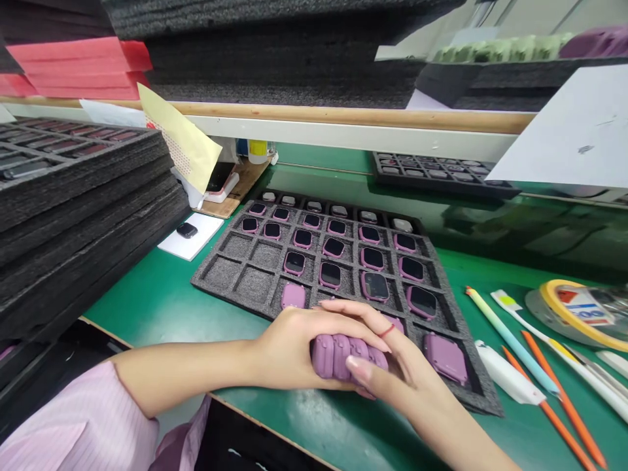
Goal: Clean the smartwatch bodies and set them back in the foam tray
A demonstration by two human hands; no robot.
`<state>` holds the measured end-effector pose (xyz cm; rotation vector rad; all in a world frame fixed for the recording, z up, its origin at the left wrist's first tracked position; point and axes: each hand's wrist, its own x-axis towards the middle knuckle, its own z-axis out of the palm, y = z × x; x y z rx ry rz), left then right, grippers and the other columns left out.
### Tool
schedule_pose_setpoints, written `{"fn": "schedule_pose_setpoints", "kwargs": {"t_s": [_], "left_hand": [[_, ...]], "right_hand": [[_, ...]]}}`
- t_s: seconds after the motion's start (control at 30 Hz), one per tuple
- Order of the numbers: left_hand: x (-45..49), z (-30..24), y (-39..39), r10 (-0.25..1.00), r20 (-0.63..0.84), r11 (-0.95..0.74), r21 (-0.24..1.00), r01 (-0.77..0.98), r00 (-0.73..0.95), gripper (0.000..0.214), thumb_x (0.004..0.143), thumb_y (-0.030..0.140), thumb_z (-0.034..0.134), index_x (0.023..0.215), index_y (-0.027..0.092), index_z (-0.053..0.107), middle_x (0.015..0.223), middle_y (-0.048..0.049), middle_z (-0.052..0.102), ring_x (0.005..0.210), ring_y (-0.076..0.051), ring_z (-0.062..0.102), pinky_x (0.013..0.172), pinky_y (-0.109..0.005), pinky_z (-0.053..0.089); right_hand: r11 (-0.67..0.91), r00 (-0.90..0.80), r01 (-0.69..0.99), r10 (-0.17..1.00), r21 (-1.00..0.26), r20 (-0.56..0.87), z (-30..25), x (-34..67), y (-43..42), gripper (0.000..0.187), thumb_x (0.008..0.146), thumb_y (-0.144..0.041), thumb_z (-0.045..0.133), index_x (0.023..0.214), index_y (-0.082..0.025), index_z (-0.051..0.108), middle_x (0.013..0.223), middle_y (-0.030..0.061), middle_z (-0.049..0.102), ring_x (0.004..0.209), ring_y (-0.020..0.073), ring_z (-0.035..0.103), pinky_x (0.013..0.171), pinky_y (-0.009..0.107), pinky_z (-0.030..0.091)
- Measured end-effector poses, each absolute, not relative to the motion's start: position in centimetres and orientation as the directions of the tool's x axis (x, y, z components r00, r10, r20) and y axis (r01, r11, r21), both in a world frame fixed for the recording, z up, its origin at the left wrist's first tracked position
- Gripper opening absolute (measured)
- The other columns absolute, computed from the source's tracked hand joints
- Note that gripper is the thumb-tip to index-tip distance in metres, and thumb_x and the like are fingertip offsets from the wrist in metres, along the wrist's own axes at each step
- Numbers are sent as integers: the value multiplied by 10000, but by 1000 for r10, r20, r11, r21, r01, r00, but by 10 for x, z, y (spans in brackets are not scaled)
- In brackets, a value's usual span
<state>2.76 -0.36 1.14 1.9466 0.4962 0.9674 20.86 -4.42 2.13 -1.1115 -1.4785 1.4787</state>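
Observation:
My left hand (289, 347) and my right hand (402, 369) are cupped together at the near edge of a black foam tray (245, 278). Between them they clasp a row of several purple watch cases (343, 353) pressed side by side. The left hand's fingers curl over the top of the row; the right hand's thumb lies along its front. The tray's pockets hold purple watch bodies, some screen up (373, 258) and some back up (445, 356). Several pockets at the tray's left are bare foam.
A tall stack of black foam trays (73, 216) stands at the left. A white card bearing a small dark part (187, 230) lies beside it. Pens and brushes (534, 366) and a tape roll (583, 314) lie at the right. Another tray (436, 173) sits at the back.

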Motion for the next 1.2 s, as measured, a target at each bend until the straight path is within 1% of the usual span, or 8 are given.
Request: {"fn": "schedule_pose_setpoints", "kwargs": {"t_s": [0.1,0.27,0.33,0.5,0.67,0.87,1.03,1.2], "left_hand": [[27,11,-3,639,435,-563,827,1,634,311,851,324,735,1143,219,741,1128,-21,776,985,-168,747,921,-229,567],[27,6,-2,653,422,-555,831,19,629,287,852,305,718,1128,233,745,1153,-8,767,1017,-168,735,925,-225,564],[28,4,-2,661,419,-547,837,18,622,278,843,289,721,1113,227,747,1162,-9,763,1032,-168,729,935,-224,560],[28,1,-1,662,436,-549,836,-1,610,284,838,251,719,1116,198,739,1172,-27,757,1053,-169,723,940,-227,563],[31,0,0,631,464,-572,819,-31,621,251,874,247,688,1111,180,737,1194,-45,750,1104,-170,705,971,-225,552],[31,1,0,643,470,-591,807,2,605,246,874,221,674,1106,172,739,1161,-36,764,1076,-156,717,954,-199,551],[30,-1,0,637,453,-591,807,18,624,261,866,240,692,1120,216,745,1180,-13,759,1047,-155,725,936,-214,560],[30,-1,-2,669,394,-542,839,52,630,276,853,256,685,1119,218,746,1161,-11,765,1023,-163,730,933,-226,558]], "right_hand": [[23,-310,125,951,-992,-17,18,206,-47,514,839,-450,726,1314,-358,554,1384,19,606,1227,223,624,984,301,551],[54,-264,180,964,-982,5,12,202,-45,489,791,-352,721,1260,-316,588,1314,24,644,1203,230,627,1030,331,519],[39,-260,163,966,-986,-5,13,201,-43,451,783,-334,716,1219,-303,603,1258,22,667,1165,223,641,1020,325,520],[-58,-311,57,948,-997,-73,15,200,-40,388,800,-334,709,1167,-275,596,1154,32,696,1053,212,687,912,307,571],[-64,-318,54,945,-996,-78,15,201,-40,460,747,-325,757,1176,-275,600,1201,39,685,1122,237,667,951,330,558],[-181,-298,-1,939,-983,-173,20,198,-41,411,792,-409,765,1143,-273,598,1162,32,691,1079,216,678,928,313,564],[-144,-365,12,921,-990,-138,20,203,-40,467,776,-345,757,1202,-291,575,1258,30,658,1195,232,635,1001,336,533],[-227,-321,-30,925,-974,-205,22,199,-42,470,767,-370,750,1192,-272,576,1231,44,666,1152,244,658,983,358,542]]}}
